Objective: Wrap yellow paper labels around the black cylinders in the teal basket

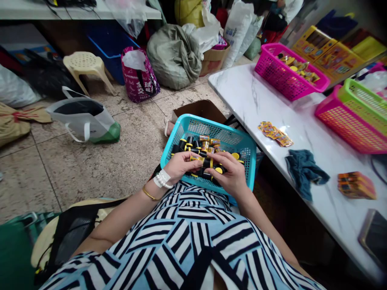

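Black cylinders point(207, 162), smooth, yellow-capped, in perforated turquoise basket point(217, 131)

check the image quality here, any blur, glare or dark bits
In the head view, the dark slab and yellow boxes near the edges look blurred and stretched; in the head view, the left hand and right hand are clearer, the table shows pale sheen, and the top right corner goes black.

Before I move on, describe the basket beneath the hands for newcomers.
Find the white marbled table at right. Left of its edge, beneath the left hand and right hand, is the basket. It is turquoise, unlike the pink baskets and green basket.
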`<state>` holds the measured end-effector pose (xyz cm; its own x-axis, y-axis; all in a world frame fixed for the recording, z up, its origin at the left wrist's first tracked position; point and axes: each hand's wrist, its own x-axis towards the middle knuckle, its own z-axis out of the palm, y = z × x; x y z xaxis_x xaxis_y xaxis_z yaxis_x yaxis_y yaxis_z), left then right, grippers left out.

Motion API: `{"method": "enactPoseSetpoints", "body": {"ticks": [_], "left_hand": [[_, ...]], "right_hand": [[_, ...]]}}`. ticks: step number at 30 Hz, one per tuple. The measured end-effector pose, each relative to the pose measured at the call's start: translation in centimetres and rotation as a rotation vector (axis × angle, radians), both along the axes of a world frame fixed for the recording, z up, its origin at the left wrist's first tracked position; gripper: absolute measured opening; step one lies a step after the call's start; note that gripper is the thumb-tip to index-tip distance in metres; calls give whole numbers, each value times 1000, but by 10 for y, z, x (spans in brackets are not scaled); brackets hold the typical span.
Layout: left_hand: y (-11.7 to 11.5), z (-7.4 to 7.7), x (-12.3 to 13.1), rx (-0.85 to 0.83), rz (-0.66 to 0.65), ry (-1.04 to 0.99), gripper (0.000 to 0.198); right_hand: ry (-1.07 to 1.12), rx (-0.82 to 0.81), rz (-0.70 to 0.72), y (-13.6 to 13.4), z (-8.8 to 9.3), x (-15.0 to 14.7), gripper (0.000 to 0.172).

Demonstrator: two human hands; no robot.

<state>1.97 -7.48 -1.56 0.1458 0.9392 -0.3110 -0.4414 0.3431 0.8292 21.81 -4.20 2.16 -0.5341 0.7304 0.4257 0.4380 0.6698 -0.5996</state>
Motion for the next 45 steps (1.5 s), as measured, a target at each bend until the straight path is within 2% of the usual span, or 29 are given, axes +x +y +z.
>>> {"method": "enactPoseSetpoints", "body": {"ticks": [3, 9, 13, 17, 21, 26, 31, 36, 39, 45], "left_hand": [[-2, 1, 5, -4, -26, 9, 45], [-4, 1, 13, -14, -22, -53, 42], [-3, -2, 12, 5, -23, -64, 47], [0, -3, 5, -61, -87, 25, 57], [2, -4, -1, -106, -147, 53, 50], [0, -9, 4, -95, -73, 41, 48], [0, -12, 11, -3, -50, 62, 45], [3, -6, 4, -118, -92, 2, 59], [4, -9, 0, -164, -103, 23, 56], [0, -17, 7, 14, 27, 140, 45]], "right_hand": [[5, 9, 27, -2, 0, -2, 43], [24, 103, 65, -4, -6, -10, 33], [8, 101, 88, -3, -15, -14, 36], [27, 103, 34, -1, -19, -9, 35], [55, 19, 30, -3, -21, 0, 35], [123, -110, -19, -10, -25, 0, 33], [147, -49, 28, -9, -31, -8, 23], [201, -69, -18, -3, -34, -4, 26], [201, -48, -42, -4, -35, 0, 25], [276, -109, -91, -8, -44, -7, 21]]}}
